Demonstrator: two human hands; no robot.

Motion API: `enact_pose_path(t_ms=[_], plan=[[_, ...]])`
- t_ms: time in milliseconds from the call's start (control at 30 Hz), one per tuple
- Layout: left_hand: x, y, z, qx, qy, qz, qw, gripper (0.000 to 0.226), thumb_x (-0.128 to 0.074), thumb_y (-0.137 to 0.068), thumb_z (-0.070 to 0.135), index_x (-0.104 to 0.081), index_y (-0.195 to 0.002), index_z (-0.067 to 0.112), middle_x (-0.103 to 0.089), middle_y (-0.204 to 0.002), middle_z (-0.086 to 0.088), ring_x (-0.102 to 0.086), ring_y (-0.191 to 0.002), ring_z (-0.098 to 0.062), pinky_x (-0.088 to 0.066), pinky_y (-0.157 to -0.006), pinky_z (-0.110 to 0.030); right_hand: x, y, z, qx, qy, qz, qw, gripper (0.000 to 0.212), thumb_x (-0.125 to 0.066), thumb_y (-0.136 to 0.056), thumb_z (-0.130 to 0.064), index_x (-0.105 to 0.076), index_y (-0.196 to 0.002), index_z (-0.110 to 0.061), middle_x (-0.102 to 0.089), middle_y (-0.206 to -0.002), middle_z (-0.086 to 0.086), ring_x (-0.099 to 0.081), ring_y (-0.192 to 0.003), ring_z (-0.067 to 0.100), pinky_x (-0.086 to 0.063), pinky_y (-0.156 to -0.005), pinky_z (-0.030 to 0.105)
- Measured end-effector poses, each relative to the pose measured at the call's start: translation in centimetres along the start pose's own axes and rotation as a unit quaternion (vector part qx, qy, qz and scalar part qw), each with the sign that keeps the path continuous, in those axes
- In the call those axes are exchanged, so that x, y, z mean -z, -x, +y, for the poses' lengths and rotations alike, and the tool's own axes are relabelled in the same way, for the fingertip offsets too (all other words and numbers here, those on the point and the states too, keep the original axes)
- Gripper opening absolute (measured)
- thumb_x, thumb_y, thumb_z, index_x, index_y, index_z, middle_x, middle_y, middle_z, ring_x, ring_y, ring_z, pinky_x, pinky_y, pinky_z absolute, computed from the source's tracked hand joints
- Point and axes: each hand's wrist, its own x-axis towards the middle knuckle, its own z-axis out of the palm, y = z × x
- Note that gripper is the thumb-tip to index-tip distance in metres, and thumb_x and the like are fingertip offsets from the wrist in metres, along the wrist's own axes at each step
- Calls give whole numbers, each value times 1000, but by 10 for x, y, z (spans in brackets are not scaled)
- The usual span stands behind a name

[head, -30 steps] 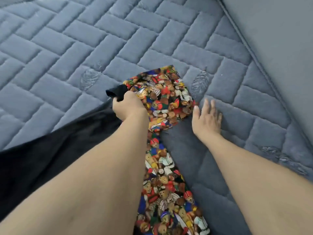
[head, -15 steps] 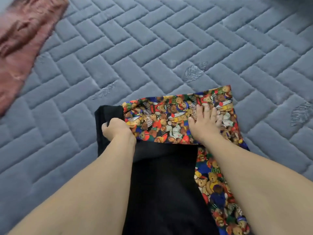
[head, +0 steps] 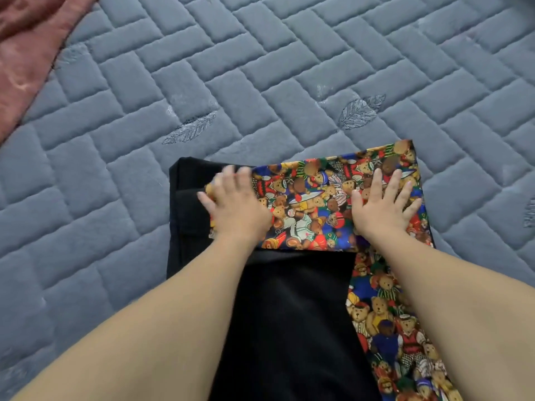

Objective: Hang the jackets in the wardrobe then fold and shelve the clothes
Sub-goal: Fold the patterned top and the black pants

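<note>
Head view: a garment with a black side and a teddy-bear print side lies on a grey quilted bed, which serves as the landmark here. The garment sits at the near middle of the bed, its far end turned back toward the person so a band of bear print lies across the black cloth. The left hand rests flat on the left part of that band, next to the black edge; it is motion-blurred, but its fingers look straight and hold nothing. The right hand presses flat on the right part of the band, fingers spread wide, nothing pinched. A reddish cloth lies at the bed's far left corner of the view, well apart from the garment.

The step in hand looks like the folding: a first fold is being pressed down and smoothed. The next move probably calls for gripping the folded end and turning it over again toward the person, keeping the edges lined up, before it goes to a shelf.
</note>
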Motion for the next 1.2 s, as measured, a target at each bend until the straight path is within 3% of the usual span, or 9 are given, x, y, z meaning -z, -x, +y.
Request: enact_pose_path(t_ms=[67, 133, 267, 367, 500, 667, 800, 1200], plan=[[-20, -5, 37, -51, -47, -133, 989, 95, -57, -75, 30, 1, -149, 43, 20, -159, 6, 22, -147, -27, 12, -101, -77, 5, -15, 7, 6, -5, 13, 1000, 73, -18, -97, -62, 5, -157, -28, 18, -163, 7, 13, -150, 32, 7, -118, 59], [-39, -16, 66, -48, -65, -230, 970, 112, -64, -75, 30, 21, -147, 49, 41, -152, 7, 39, -141, -29, 18, -88, -83, 8, -32, 12, 18, -4, 27, 999, 74, -20, -97, -62, 4, -157, -24, 16, -163, 7, 12, -150, 30, 6, -119, 56], [-66, -41, 84, 8, -94, -306, 947, 137, -74, -69, 17, 44, -129, 54, 58, -139, 8, 51, -130, -34, 15, -72, -88, 4, -68, 29, 48, 6, 50, 998, 79, -18, -97, -61, 4, -157, -14, 9, -164, 11, 12, -151, 26, 7, -121, 50], [-84, -43, 80, 41, -128, -289, 948, 144, -62, -49, -2, 59, -105, 55, 72, -117, 7, 67, -106, -32, 19, -66, -89, -11, -80, 40, 70, -16, 62, 995, 82, -16, -96, -64, 2, -157, -12, 7, -164, 11, 10, -151, 25, 7, -122, 47], [-105, -44, 79, 46, -142, -247, 957, 134, -39, -35, 0, 56, -112, 55, 68, -125, 9, 67, -108, -30, 23, -68, -88, -28, -84, 42, 83, -42, 113, 989, 83, -20, -93, -61, -6, -157, -10, 2, -165, 11, 4, -152, 25, 2, -122, 48], [-109, -44, 81, 60, -180, -249, 950, 138, -50, -47, -3, 52, -119, 56, 65, -131, 10, 64, -116, -29, 25, -69, -87, -33, -88, 43, 91, -64, 114, 987, 84, -24, -91, -59, -11, -156, -8, -4, -164, 12, -1, -152, 27, -3, -122, 51], [-106, -45, 83, 70, -188, -256, 946, 136, -45, -43, -3, 51, -121, 56, 64, -132, 10, 63, -118, -29, 23, -71, -87, -35, -90, 43, 102, -73, 120, 985, 84, -27, -90, -58, -15, -156, -7, -7, -164, 15, -5, -151, 30, -6, -121, 54], [-109, -47, 79, 42, -172, -239, 955, 137, -61, -61, 4, 57, -110, 56, 68, -124, 13, 63, -114, -29, 23, -71, -85, -31, -88, 44, 123, -81, 158, 976, 79, -22, -92, -54, -19, -155, -6, -8, -163, 16, -6, -151, 31, -2, -121, 54]])
